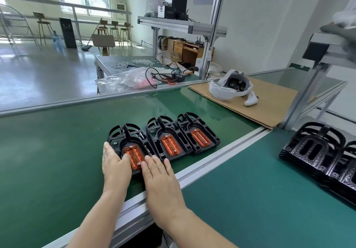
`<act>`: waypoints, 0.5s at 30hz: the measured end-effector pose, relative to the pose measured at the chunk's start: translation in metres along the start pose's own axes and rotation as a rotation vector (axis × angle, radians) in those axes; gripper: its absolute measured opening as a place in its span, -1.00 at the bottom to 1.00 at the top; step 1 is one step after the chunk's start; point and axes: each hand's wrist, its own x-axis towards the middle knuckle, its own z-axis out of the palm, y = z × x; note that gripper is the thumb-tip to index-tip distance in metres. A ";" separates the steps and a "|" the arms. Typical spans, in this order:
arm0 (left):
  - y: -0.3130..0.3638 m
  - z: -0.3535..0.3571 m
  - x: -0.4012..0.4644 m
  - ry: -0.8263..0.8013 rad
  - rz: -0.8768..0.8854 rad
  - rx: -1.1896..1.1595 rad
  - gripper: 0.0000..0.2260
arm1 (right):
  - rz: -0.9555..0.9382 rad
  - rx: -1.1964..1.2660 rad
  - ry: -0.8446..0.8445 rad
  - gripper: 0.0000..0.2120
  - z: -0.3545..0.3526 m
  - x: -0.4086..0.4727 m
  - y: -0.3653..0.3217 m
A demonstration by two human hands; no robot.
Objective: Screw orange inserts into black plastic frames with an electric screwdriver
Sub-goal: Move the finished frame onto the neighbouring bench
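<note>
Three black plastic frames side by side on the green bench mat, each fitted with a translucent orange ribbed insert: nearest frame (126, 142), middle frame (164, 138), far frame (198, 132). Left hand (114, 164) flat on the nearest frame's left edge, right hand (160, 174) flat on its near right corner, fingers of both straight and gripping nothing (fingertips touching the orange insert (134, 156)). Off to the right, beyond the aluminium rail (221, 157), a stack of bare black frames (316, 151); farther back, a white headset (230, 87) on a brown cardboard sheet (269, 105).
</note>
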 end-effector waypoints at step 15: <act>0.010 -0.001 -0.009 0.098 0.032 0.186 -0.38 | 0.067 0.081 0.028 -0.50 -0.004 -0.012 0.006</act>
